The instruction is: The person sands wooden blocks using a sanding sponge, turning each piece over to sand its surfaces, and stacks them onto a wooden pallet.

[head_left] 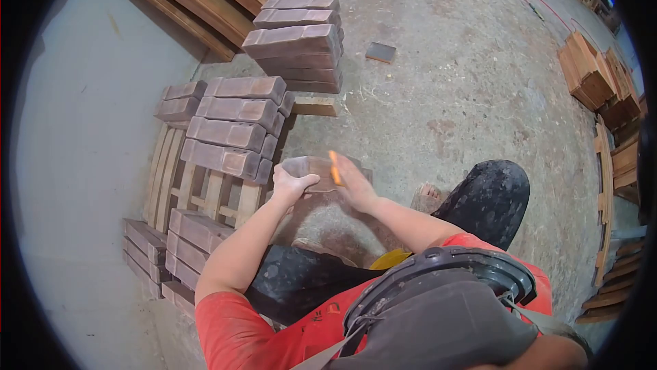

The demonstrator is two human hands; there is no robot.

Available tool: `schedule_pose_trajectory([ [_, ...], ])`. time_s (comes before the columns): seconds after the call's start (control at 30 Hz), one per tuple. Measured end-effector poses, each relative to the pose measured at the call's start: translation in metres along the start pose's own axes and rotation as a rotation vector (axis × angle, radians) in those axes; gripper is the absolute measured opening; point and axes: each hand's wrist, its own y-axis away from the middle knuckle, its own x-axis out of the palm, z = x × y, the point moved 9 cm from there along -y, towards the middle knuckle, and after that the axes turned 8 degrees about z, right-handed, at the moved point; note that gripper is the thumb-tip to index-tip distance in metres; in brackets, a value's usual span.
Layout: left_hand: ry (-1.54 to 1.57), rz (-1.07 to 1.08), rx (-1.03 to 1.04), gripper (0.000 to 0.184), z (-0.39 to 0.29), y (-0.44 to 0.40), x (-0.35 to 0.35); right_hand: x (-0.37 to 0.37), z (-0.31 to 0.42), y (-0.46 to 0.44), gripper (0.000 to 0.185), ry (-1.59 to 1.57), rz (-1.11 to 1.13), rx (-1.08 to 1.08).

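A brownish wooden block, greyed with dust, lies across the space in front of my body. My left hand grips its left end, with the thumb on the near side. Over the block's right part is my right hand, closed on a thin orange piece that stands on edge against the wood. Part of the block is hidden by my right hand. Similar dusty blocks are stacked just beyond my left hand.
A wooden pallet bears block stacks at the left. More blocks stand farther ahead, near a small dark slab on the concrete floor. Wooden pieces lie at the far right. Something yellow shows by my legs.
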Motion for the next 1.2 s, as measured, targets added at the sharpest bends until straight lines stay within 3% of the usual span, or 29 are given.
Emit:
schedule_pose_trajectory([
  [0.03,0.149,0.055,-0.113,0.097,0.005,0.006,0.0,0.003,-0.01,0.012,0.069,-0.007,-0.007,-0.009],
  [0.1,0.058,0.018,-0.117,0.111,0.01,0.007,-0.008,0.024,-0.055,0.026,0.065,0.228,0.175,0.338],
  [0.13,0.008,0.038,-0.06,0.114,0.001,0.012,-0.011,0.02,-0.036,-0.001,0.061,0.144,0.146,0.32],
  [0.2,-0.029,0.074,-0.02,0.118,0.009,0.006,-0.011,0.007,0.038,-0.049,0.057,0.101,0.015,0.002],
  [0.27,-0.284,0.296,0.452,0.121,-0.005,-0.004,0.0,0.002,0.077,-0.076,0.059,0.037,0.009,-0.098],
  [0.3,-0.275,0.3,0.529,0.122,-0.015,0.005,0.0,0.003,0.067,-0.077,0.059,0.015,0.027,-0.074],
  [0.37,-0.482,0.208,0.403,0.117,0.013,-0.003,-0.006,0.009,0.063,-0.059,0.053,-0.044,0.087,-0.198],
  [0.43,-0.58,0.13,0.222,0.112,0.009,0.008,-0.011,0.034,-0.015,-0.038,0.047,-0.116,0.148,0.201],
  [0.5,-0.539,0.098,0.3,0.108,0.014,0.008,-0.015,0.044,-0.074,-0.016,0.047,0.06,0.173,0.363],
  [0.57,-0.581,0.091,0.268,0.106,0.014,0.003,-0.018,0.036,-0.046,-0.037,0.047,0.165,0.105,0.373],
  [0.63,-0.605,0.131,0.261,0.104,0.012,0.005,-0.012,0.019,0.052,-0.068,0.05,0.107,-0.105,0.055],
  [0.77,-0.519,0.159,0.241,0.1,0.002,0.007,-0.016,0.02,0.037,-0.057,0.053,-0.021,-0.041,-0.028],
  [0.83,-0.5,0.155,0.376,0.101,-0.004,0.006,-0.022,0.04,-0.053,-0.019,0.053,0.135,0.08,0.234],
  [0.9,-0.41,0.211,0.28,0.098,0.008,-0.001,-0.024,0.041,-0.122,0.02,0.056,0.185,0.094,0.395],
  [0.97,-0.626,0.109,0.442,0.101,0.004,-0.002,-0.027,0.041,-0.169,0.048,0.054,0.049,0.044,0.586],
  [1.0,-0.76,0.082,0.443,0.102,-0.012,0.005,-0.023,0.044,-0.177,0.054,0.054,0.034,0.046,0.57],
  [1.03,-0.775,0.063,0.431,0.102,-0.011,0.005,-0.021,0.04,-0.192,0.066,0.054,-0.05,-0.058,0.717],
  [1.07,-0.745,0.019,0.639,0.103,-0.026,0.008,-0.016,0.044,-0.205,0.075,0.054,-0.139,-0.163,0.862],
  [1.1,-0.708,-0.018,0.85,0.104,-0.043,0.019,-0.012,0.051,-0.197,0.065,0.054,-0.158,-0.163,0.847],
  [1.13,-0.623,0.05,0.683,0.102,-0.034,0.011,-0.011,0.057,-0.168,0.046,0.056,0.335,0.005,0.652],
  [1.17,-0.631,0.05,0.688,0.102,-0.036,0.01,-0.008,0.073,-0.139,0.033,0.059,0.821,0.166,0.429],
  [1.2,-0.642,0.061,0.652,0.099,-0.039,0.007,-0.003,0.058,-0.095,0.009,0.061,0.478,0.035,0.377],
])
